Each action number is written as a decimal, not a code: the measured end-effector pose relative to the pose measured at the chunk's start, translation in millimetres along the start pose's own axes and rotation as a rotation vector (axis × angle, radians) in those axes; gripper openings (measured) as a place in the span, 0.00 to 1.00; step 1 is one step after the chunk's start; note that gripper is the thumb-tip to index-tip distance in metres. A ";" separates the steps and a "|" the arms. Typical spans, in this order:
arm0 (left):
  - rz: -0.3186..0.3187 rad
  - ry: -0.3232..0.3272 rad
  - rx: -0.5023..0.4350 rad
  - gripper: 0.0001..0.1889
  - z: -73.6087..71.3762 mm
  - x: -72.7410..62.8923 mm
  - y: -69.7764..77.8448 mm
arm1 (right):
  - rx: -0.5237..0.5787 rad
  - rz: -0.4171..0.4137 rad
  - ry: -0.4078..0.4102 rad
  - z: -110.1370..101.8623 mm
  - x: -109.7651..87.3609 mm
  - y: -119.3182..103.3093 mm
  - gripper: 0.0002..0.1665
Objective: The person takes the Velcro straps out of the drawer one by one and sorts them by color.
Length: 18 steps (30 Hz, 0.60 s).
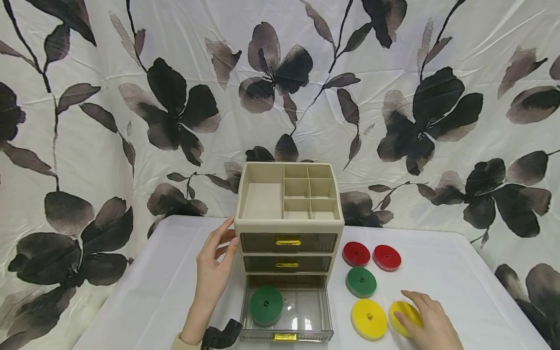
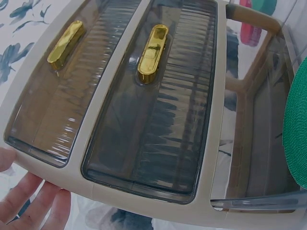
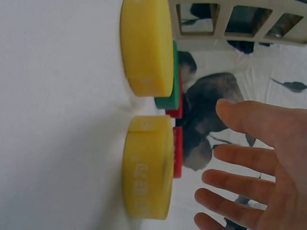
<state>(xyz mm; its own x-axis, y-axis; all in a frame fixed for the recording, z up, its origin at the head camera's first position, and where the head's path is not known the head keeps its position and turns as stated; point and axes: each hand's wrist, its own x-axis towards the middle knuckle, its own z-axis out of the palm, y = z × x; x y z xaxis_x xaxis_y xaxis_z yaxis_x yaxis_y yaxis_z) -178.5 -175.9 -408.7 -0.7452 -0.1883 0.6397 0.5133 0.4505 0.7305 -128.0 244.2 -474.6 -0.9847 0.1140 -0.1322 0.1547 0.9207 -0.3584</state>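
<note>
A cream drawer unit [image 1: 288, 226] stands on the table, its bottom drawer [image 1: 306, 311] pulled out with a green ribbon roll [image 1: 266, 306] lying in its left part. My left hand [image 1: 217, 262] rests against the unit's left side; in the left wrist view its fingertips [image 2: 48, 201] lie along the cream frame. Over the right-hand yellow ribbon roll [image 1: 404, 318] hovers my right hand [image 1: 430, 321], fingers spread. The right wrist view shows that hand's thumb and fingers apart from the yellow roll [image 3: 147, 167]. Another yellow roll [image 1: 369, 319] lies just left of it.
Behind the yellow rolls lie a green roll [image 1: 360, 282] and two red rolls, one left [image 1: 356, 254] and one right [image 1: 387, 257]. Both upper drawers [image 1: 262, 242] are closed and have gold handles. The unit's top holds divided compartments [image 1: 262, 201]. A flowered cloth [image 1: 332, 121] hangs behind the table.
</note>
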 end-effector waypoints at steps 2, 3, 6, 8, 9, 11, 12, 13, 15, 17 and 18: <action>-0.004 -0.002 -0.003 0.26 0.2 0.1 0.2 | 0.009 0.002 0.011 -2.7 -2.4 -3.3 0.45; -0.007 -0.004 -0.004 0.26 0.3 0.1 0.4 | 0.018 0.001 0.016 -3.9 -3.6 -5.0 0.45; -0.010 -0.005 -0.006 0.26 0.5 0.2 0.5 | 0.040 -0.005 0.032 -6.5 -7.2 -11.1 0.42; -0.008 -0.004 -0.005 0.26 0.7 0.3 0.4 | 0.048 -0.021 0.056 -7.3 -10.1 -15.8 0.40; -0.005 -0.002 -0.004 0.26 0.7 0.3 0.2 | 0.050 -0.035 0.072 -7.3 -11.5 -18.3 0.38; 0.001 0.000 -0.001 0.26 0.8 0.3 -0.2 | 0.051 -0.061 0.096 -7.0 -14.4 -23.9 0.36; 0.004 0.001 0.000 0.27 0.8 0.3 -0.4 | 0.049 -0.074 0.106 -6.7 -15.7 -27.0 0.34; 0.005 0.002 0.000 0.27 0.8 0.3 -0.5 | 0.046 -0.085 0.110 -6.5 -16.6 -30.2 0.34; 0.007 0.002 0.002 0.27 0.6 0.3 -0.6 | 0.043 -0.097 0.110 -6.2 -18.6 -37.4 0.33; 0.004 0.001 0.004 0.27 0.6 0.4 -0.3 | 0.048 -0.108 0.109 -5.6 -21.1 -44.4 0.33; 0.003 0.000 0.006 0.27 0.6 0.3 -0.1 | 0.051 -0.120 0.117 -5.0 -22.2 -47.9 0.32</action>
<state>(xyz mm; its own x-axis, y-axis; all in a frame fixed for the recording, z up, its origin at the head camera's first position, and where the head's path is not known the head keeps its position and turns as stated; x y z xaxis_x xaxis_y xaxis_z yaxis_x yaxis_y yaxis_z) -179.0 -175.6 -408.7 -0.7435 -0.1870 0.6421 0.5132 0.4562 0.7270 -113.9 199.4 -449.8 -0.9985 0.0495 0.0221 0.0360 0.9103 -0.4123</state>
